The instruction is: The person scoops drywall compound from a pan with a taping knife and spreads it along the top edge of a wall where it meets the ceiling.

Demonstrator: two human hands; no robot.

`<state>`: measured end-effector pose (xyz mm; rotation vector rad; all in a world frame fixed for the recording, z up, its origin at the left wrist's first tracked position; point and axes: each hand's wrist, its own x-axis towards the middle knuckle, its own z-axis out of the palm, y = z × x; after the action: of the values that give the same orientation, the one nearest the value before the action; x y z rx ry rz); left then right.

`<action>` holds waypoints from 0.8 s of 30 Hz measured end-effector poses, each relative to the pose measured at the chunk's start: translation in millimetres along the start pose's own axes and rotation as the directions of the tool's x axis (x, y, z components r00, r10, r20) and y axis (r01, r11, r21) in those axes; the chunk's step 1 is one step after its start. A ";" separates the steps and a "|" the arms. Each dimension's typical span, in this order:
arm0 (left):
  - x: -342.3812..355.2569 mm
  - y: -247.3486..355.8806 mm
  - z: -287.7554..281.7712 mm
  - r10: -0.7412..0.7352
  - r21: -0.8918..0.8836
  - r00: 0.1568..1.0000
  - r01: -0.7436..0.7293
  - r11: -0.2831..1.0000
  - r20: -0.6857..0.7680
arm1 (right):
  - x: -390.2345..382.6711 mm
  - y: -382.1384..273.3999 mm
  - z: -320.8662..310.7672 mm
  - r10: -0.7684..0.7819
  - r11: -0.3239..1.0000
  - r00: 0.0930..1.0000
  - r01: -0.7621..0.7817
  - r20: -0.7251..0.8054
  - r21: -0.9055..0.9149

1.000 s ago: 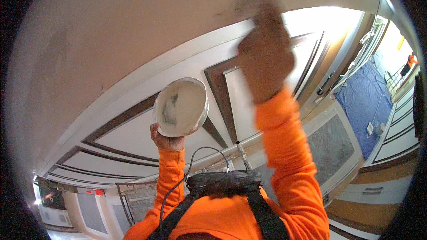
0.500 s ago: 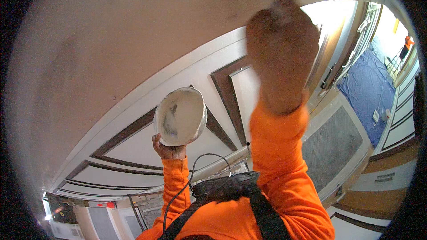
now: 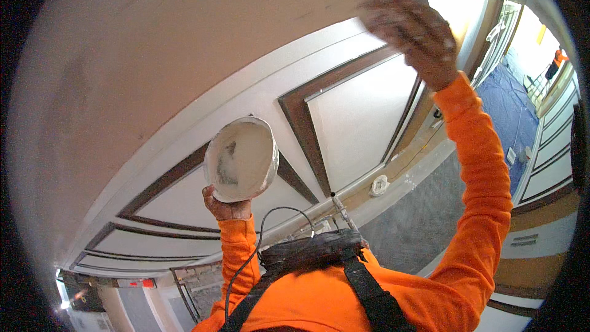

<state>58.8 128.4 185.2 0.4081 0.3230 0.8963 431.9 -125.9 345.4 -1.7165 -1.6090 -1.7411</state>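
Note:
My left hand point(image 3: 224, 208) grips a round, off-white bowl point(image 3: 241, 160) from below; its inside is coated with pale paste around a dark patch. High on the right, my right hand point(image 3: 418, 37) is raised against or very near the broad beige surface point(image 3: 172, 37) that arches overhead, which has faint dark smudges. Its fingers are curled and streaked pale, blurred by motion around something I cannot make out. Behind both hands are white panels point(image 3: 350, 123) with brown moulding, and a pale band runs along their top.
A blue sheet point(image 3: 495, 104) covers the floor of the passage at right, where a person in orange point(image 3: 556, 61) is by a metal frame. A white bundle point(image 3: 379, 185) lies below the panels, near a grey floor area point(image 3: 418, 221). Metal rails point(image 3: 184, 295) stand lower left.
My right hand has swept to the right along the overhead surface, its arm now more extended. My left hand and the bowl have shifted only slightly.

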 end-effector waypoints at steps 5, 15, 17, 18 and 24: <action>-5.5 5.2 -12.7 0.025 0.075 0.999 -0.022 0.997 -0.042 | 1.1 9.4 -24.9 0.340 0.939 0.874 -0.335 -0.347 0.076; 4.2 2.9 -4.7 -0.049 -0.050 0.998 0.052 0.997 0.046 | 136.1 -214.7 -66.1 0.684 0.617 0.726 -0.528 -0.067 0.584; 7.0 6.6 -9.7 -0.066 -0.039 0.996 0.069 0.997 0.066 | 131.4 -217.2 -72.7 0.596 0.540 0.803 -0.405 0.004 0.737; 7.0 9.8 -11.5 -0.074 -0.033 0.994 0.077 0.996 0.074 | 120.3 -208.4 -71.4 0.571 0.646 0.819 -0.405 -0.057 0.647; 9.7 12.6 -7.9 -0.133 0.069 0.989 0.128 0.989 0.066 | 47.4 -102.0 33.6 0.422 0.905 0.751 -0.388 -0.508 0.178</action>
<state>52.4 144.8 183.2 0.4718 0.3106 0.7433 359.1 -37.1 321.1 -1.2540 -0.9446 -1.7110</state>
